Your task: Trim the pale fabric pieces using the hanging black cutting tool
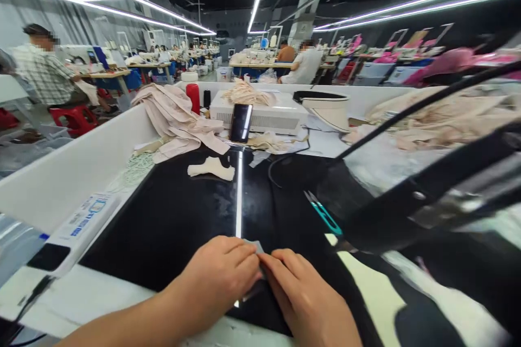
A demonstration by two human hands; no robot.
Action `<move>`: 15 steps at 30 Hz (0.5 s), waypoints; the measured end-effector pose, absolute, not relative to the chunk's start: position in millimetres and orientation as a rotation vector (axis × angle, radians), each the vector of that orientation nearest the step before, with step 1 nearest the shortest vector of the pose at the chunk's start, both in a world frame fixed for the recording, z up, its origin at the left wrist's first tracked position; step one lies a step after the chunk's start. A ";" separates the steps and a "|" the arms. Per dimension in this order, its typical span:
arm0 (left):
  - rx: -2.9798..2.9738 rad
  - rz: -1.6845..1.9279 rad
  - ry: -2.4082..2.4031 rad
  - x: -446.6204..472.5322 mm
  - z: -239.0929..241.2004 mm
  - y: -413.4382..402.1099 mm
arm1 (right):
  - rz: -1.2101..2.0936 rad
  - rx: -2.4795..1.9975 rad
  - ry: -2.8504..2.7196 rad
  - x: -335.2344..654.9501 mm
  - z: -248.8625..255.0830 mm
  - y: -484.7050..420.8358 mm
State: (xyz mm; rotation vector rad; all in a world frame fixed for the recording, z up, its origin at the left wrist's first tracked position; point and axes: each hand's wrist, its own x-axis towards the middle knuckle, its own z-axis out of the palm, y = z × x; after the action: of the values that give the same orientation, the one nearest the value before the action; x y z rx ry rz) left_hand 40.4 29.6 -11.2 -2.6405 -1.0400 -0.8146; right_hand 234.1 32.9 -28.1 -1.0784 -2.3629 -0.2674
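Close together over the glossy black work surface (pixel 163 227), my left hand (pixel 223 270) and my right hand (pixel 303 293) meet at the fingertips. Between them is a small, thin, pale grey piece (pixel 256 246), mostly covered by the fingers; its exact kind cannot be made out. Both hands are closed on it, the left with curled fingers and the right with fingers pressed together. Beyond them lies a cream cut-out fabric piece (pixel 211 168). Teal-handled thread snips (pixel 325 216) rest to the right, above a pale yellow cut-out piece (pixel 372 293).
A dark arm with a cable (pixel 427 173) slants across the right side. At the back stand a phone (pixel 241 123), a white box-shaped unit (pixel 280 115) and a red thread cone (pixel 192 97). Beige fabric (pixel 175 114) is heaped at left. People sit at other workstations.
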 end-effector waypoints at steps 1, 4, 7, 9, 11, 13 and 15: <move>-2.631 -0.810 -1.031 39.7 -11.9 28.9 | -0.267 -1.090 -2.343 231.3 -25.4 30.8; -2.576 -0.790 -0.984 37.2 -16.4 27.9 | -0.244 -1.141 -2.300 225.4 -21.0 27.5; -2.546 -0.774 -0.944 35.7 -20.6 27.0 | -0.219 -1.151 -2.277 224.0 -20.0 25.6; -2.539 -0.773 -0.951 34.9 -22.3 26.3 | -0.210 -1.155 -2.271 223.5 -19.9 24.4; -2.531 -0.773 -0.962 34.2 -23.9 25.7 | -0.210 -1.164 -2.266 222.0 -19.4 23.7; -2.531 -0.771 -0.962 33.7 -25.5 25.5 | -0.205 -1.177 -2.267 220.1 -18.1 24.0; -2.532 -0.787 -0.958 33.7 -27.0 25.8 | -0.189 -1.177 -2.278 221.0 -16.7 25.2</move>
State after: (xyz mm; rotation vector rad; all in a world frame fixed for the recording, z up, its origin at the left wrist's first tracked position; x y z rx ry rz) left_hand 33.7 25.8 -27.0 -2.5316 -0.9575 -0.7866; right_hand 221.0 25.2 -16.7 -1.1772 -2.2778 -0.1887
